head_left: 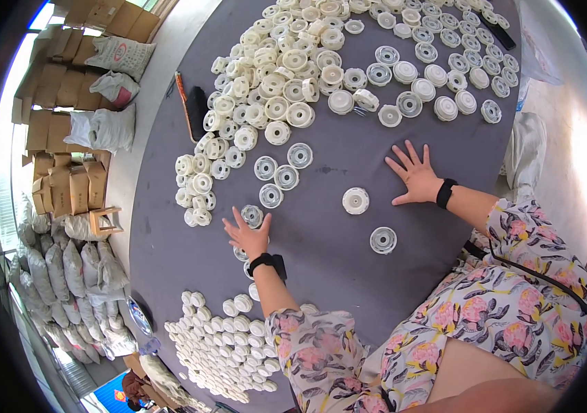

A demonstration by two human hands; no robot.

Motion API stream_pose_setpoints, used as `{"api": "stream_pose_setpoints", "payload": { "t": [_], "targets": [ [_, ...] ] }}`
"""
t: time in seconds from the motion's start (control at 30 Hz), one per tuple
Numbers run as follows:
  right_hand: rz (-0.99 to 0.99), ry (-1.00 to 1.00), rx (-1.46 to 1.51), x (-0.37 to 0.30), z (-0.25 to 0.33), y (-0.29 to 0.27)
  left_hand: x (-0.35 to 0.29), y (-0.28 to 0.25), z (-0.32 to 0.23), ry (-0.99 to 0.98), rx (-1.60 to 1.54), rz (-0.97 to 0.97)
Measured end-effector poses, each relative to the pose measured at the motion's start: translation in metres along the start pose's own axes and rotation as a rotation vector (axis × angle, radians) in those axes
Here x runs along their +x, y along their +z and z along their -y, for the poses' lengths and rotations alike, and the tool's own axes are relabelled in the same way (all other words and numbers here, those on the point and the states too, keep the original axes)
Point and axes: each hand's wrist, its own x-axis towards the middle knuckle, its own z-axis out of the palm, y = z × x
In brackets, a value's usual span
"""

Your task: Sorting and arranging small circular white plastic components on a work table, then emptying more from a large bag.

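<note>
My left hand (250, 239) is open with its fingers spread, low over the table beside a round white plastic part with a silvery ring (252, 216). I cannot tell whether the fingertips touch it. My right hand (418, 180) is also open, fingers spread over the grey tabletop (328, 275), and holds nothing. Between my hands lie a white round part (355, 201) and, nearer me, a part with a metallic ring (383, 241). Several more ringed parts (286, 177) sit just beyond my left hand. Others are partly hidden under my left wrist.
A big heap of white round parts (277, 108) covers the far table. More stand at the far right (446, 108), and rows of white caps (225, 344) lie at the near left. A black object (196, 113) rests by the left edge. Cartons (49, 89) and stacked sacks (73, 268) line the left.
</note>
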Motion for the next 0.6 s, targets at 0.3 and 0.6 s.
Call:
{"api": "stream_pose_setpoints", "payload": {
  "t": [0.3, 0.6],
  "targets": [
    [0.026, 0.059, -0.034, 0.001, 0.016, 0.010, -0.059, 0.025, -0.011, 0.371, -0.290, 0.178],
    [0.030, 0.026, -0.030, 0.009, 0.020, 0.013, -0.040, 0.013, 0.115, -0.113, -0.295, -0.081]
  ]
}}
